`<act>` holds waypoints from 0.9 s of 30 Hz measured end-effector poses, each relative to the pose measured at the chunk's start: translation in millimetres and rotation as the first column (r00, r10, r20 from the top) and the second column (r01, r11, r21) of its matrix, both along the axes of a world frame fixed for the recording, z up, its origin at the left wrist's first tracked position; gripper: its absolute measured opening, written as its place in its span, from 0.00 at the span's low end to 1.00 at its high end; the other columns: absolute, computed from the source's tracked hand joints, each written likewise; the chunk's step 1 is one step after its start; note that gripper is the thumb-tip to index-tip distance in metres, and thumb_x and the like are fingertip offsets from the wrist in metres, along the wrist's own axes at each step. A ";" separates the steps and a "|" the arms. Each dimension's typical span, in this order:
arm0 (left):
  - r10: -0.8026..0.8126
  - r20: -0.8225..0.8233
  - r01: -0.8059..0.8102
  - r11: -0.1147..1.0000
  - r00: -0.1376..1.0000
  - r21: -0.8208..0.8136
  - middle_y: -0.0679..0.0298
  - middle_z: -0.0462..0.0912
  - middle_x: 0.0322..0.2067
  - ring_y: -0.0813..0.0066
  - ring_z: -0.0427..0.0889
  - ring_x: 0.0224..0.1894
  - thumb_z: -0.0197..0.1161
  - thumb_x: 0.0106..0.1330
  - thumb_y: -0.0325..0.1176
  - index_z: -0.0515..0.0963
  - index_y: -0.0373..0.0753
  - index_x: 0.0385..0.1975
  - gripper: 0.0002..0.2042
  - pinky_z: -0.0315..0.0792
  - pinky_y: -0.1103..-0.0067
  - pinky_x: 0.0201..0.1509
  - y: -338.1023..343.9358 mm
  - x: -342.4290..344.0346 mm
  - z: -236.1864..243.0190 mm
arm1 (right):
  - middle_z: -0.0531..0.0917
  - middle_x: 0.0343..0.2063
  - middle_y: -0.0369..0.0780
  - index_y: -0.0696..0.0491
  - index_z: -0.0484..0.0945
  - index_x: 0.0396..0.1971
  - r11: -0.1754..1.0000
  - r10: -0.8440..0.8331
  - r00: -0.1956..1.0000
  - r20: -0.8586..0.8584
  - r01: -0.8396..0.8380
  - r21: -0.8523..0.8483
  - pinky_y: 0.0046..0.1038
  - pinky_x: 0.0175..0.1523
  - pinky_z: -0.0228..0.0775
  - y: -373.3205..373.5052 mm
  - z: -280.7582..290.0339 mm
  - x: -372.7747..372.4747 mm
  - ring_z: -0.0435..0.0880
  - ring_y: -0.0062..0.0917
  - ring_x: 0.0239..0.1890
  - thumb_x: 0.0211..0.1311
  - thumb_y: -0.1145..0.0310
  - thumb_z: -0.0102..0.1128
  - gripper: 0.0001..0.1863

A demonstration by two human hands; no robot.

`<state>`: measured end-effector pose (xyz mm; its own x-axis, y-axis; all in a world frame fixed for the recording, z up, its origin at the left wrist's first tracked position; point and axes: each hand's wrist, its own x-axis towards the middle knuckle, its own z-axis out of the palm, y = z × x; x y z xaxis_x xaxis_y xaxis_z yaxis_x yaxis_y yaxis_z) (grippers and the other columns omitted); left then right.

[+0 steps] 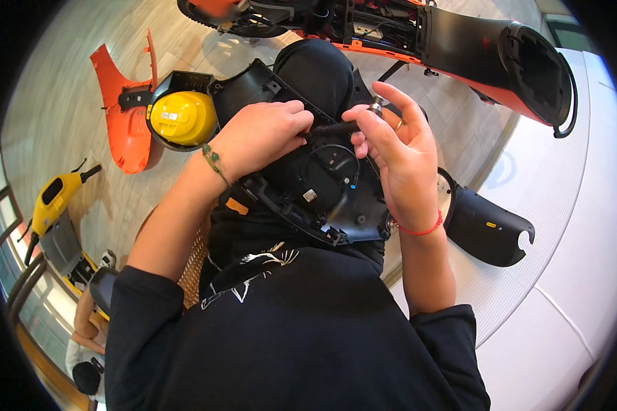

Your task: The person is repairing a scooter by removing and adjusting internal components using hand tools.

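Observation:
A black moulded plastic scooter panel point(360, 219) lies across my lap, its ribbed inner side up. Inside it are a thin black wire, a small blue-tipped plug point(353, 185) and a pale label. My left hand point(264, 137) is closed above the panel, fingertips pinched on one end of a dark cable-like piece point(332, 129). The piece runs right to my right hand point(401, 147), where a small silver metal cylinder point(376, 105) shows between thumb and fingers. My right index finger is raised. Whether the cylinder and the dark piece are joined, I cannot tell.
An orange-and-black scooter point(391, 41) lies at the top. Far left are an orange panel point(120, 109), a yellow round part point(183, 118) in a black housing, and a yellow scooter point(53, 198). A black cover point(490, 226) rests on the white table point(562, 274). Another person sits lower left.

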<state>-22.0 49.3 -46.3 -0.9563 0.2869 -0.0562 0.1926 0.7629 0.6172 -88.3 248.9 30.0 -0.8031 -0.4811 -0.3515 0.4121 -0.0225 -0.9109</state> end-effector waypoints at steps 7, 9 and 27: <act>-0.013 -0.029 0.013 1.000 1.000 0.014 0.60 0.76 0.33 0.58 0.82 0.38 0.66 0.59 0.31 0.77 0.41 0.36 0.08 0.76 0.65 0.40 -0.2 2.6 -1.4 | 0.83 0.48 0.43 0.61 0.75 0.52 0.968 0.243 0.928 -0.282 -0.215 0.128 0.19 0.44 0.73 6.7 7.4 -3.3 0.78 0.16 0.35 0.70 0.75 0.54 0.13; -0.016 -0.011 0.016 1.000 1.000 0.007 0.60 0.76 0.33 0.58 0.82 0.37 0.66 0.59 0.30 0.77 0.41 0.37 0.08 0.76 0.65 0.40 -0.6 2.6 -2.2 | 0.81 0.50 0.42 0.61 0.76 0.50 0.967 0.248 0.909 -0.337 -0.209 0.147 0.19 0.45 0.73 8.9 9.1 -3.0 0.78 0.15 0.36 0.71 0.75 0.52 0.12; -0.021 -0.012 0.021 1.000 1.000 0.019 0.59 0.76 0.33 0.57 0.82 0.38 0.64 0.61 0.30 0.76 0.39 0.34 0.06 0.77 0.65 0.40 2.9 2.5 -0.9 | 0.81 0.46 0.44 0.57 0.83 0.41 0.908 0.402 0.501 -0.766 -0.110 0.404 0.26 0.49 0.74 9.4 0.9 -11.0 0.81 0.28 0.40 0.47 0.92 0.46 0.24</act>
<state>-19.5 52.2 -47.3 -0.9507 0.3078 -0.0390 0.2159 0.7467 0.6291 -99.2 258.4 30.9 -0.6514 -0.7179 0.2455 -0.5726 0.2528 -0.7799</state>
